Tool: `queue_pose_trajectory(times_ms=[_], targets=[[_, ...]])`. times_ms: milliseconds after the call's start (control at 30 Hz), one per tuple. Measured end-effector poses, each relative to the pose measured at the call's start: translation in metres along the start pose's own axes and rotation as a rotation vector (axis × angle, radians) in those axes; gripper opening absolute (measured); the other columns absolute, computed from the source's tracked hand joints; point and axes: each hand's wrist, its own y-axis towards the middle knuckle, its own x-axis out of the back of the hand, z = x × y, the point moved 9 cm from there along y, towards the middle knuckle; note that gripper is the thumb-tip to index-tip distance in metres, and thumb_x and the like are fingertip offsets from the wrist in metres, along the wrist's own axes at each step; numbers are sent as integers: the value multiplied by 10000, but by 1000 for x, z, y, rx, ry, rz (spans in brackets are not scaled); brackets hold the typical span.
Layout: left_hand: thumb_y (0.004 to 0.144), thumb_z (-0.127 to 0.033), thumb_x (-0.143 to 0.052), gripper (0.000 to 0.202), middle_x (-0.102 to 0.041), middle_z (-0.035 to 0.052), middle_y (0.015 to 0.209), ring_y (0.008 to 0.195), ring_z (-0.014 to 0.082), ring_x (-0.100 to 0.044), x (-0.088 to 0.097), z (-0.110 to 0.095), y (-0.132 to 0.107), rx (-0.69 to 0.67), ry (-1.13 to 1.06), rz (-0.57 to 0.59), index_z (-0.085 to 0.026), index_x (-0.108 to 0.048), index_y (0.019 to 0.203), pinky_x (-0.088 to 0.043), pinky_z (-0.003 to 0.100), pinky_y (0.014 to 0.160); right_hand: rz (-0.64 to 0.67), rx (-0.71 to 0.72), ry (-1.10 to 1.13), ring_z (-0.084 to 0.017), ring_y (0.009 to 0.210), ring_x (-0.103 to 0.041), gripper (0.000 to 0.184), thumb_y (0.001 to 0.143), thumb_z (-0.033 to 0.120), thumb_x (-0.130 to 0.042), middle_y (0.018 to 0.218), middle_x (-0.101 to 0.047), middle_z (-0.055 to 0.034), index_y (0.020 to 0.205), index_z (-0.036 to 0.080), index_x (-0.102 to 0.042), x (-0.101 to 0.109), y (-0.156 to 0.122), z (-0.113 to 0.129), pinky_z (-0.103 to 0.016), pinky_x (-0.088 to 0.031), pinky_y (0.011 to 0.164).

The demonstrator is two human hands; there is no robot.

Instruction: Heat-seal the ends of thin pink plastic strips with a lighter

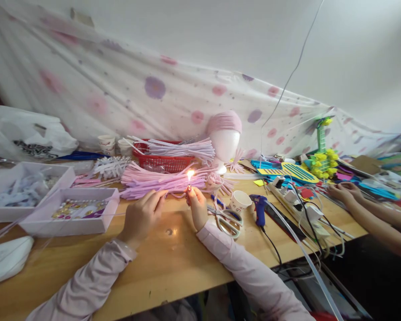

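My right hand is closed around a small lighter, mostly hidden by the fingers, with a bright flame standing above it. Left of it, my left hand pinches a thin lilac cord whose short end points toward the lighter. The cord's end sits below the flame, and I cannot tell whether it touches anything. Just behind both hands lies a pile of pink and lilac fuzzy stems. Grey-handled scissors rest beside my right wrist.
A white box of beads and a larger white box stand left. Behind are a red basket and foam head. Right are a paper cup, blue glue gun, power strip and another person's hands.
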Motion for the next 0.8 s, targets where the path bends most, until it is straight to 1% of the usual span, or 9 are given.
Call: queue_pose_trajectory(times_ms=[200,433,533,667,800], targets=[[908,-207,-445,205,-683,17,779,695,126,-642,1,-3,1,-8,-14,8,-170,-633,981,-444,213,611,79,48,-69,-132,586,-398,273,772,456,-559,609,-457,24,719,190,-586,-13,-10,20,-258,-322,574],[914,-199,-429,209,-665,30,803,738,139,-635,-2,-6,-1,-33,-47,23,-160,-614,1005,-455,230,660,132,66,-121,-150,649,-431,223,789,401,-548,652,-504,7,719,195,-596,-20,-14,22,-262,-352,617],[914,-195,-430,204,-661,30,819,753,140,-630,-3,-4,0,-12,-62,28,-163,-608,1008,-456,232,675,112,57,-97,-140,624,-422,228,789,406,-546,643,-492,14,735,191,-598,-17,-13,19,-258,-341,601],[917,-207,-410,215,-643,32,827,754,145,-618,-5,0,0,44,-63,53,-167,-602,1004,-457,237,659,54,50,-49,-127,579,-385,253,790,428,-544,603,-447,29,732,187,-592,-11,-9,14,-259,-314,570],[906,-179,-386,227,-623,48,836,768,158,-609,-7,3,0,79,-80,75,-148,-596,986,-464,254,657,-17,-15,9,-119,551,-359,322,789,488,-527,595,-424,31,738,177,-593,-3,-5,2,-257,-276,526]])
